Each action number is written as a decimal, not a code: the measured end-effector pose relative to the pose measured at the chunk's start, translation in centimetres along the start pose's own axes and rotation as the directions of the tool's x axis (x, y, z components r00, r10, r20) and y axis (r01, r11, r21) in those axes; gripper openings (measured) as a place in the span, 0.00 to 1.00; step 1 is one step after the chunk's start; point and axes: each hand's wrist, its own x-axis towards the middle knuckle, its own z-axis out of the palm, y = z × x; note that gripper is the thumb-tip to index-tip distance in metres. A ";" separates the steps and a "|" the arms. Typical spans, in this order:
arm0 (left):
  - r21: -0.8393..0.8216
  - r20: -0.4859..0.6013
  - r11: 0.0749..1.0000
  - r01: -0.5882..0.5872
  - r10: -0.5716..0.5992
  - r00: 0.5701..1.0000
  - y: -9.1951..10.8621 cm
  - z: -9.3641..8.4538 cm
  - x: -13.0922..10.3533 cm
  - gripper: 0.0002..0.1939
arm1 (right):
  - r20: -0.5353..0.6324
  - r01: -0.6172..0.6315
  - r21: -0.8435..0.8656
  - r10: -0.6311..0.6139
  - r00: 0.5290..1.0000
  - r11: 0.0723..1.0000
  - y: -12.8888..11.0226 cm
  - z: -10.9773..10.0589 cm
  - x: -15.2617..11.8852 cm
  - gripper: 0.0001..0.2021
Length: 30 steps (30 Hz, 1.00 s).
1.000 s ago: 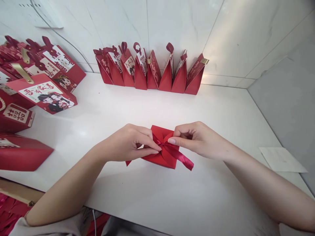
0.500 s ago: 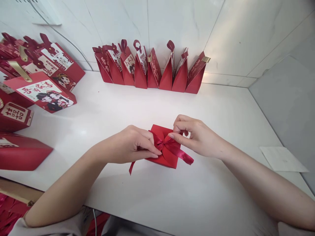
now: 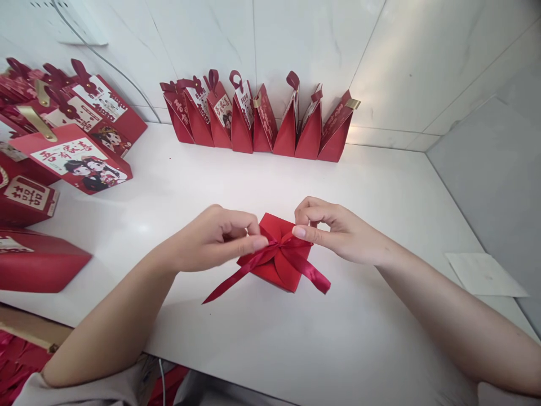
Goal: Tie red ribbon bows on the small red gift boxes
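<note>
A small red gift box (image 3: 276,273) with folded, petal-like top flaps rests on the white table in front of me. Across its top a dark red satin ribbon (image 3: 310,272) is knotted at the middle, its two tails hanging toward me on either side. My left hand (image 3: 226,237) pinches the ribbon's left loop between thumb and fingers at the box's left edge. On the other side, my right hand (image 3: 329,228) pinches the right loop with thumb and forefinger. The fingertips partly cover both loops.
A row of red handled gift boxes (image 3: 253,124) stands along the tiled wall. More printed red boxes (image 3: 84,158) crowd the left side of the white table (image 3: 372,338). A white sheet (image 3: 486,273) lies at the right edge. A cable (image 3: 105,56) runs down the wall.
My left hand has moved up from the box's front-left to the left loop, uncovering the left tail. The box has turned slightly. My right hand stays nearly in place on its loop.
</note>
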 end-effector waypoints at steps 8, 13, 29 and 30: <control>0.143 0.382 0.866 0.480 -0.495 0.780 -0.5 -1.6 -0.1 0.28 | 0.147 -0.033 0.037 0.027 0.989 0.999 -0.5 -0.4 -0.4 0.10; 0.025 0.563 0.913 0.408 -0.350 0.749 -0.8 -1.2 0.0 0.27 | 0.144 -0.103 0.065 0.093 0.985 0.993 -0.6 -0.4 -0.4 0.13; 0.215 -0.022 0.972 0.095 -0.093 0.995 1.2 1.3 0.0 0.13 | 0.156 -0.108 0.166 0.082 0.984 0.980 -0.8 0.2 -0.4 0.17; 0.243 -0.066 0.967 0.082 -0.068 0.996 1.3 1.7 0.1 0.13 | 0.163 -0.102 0.165 0.075 0.984 0.981 -0.9 0.2 -0.4 0.17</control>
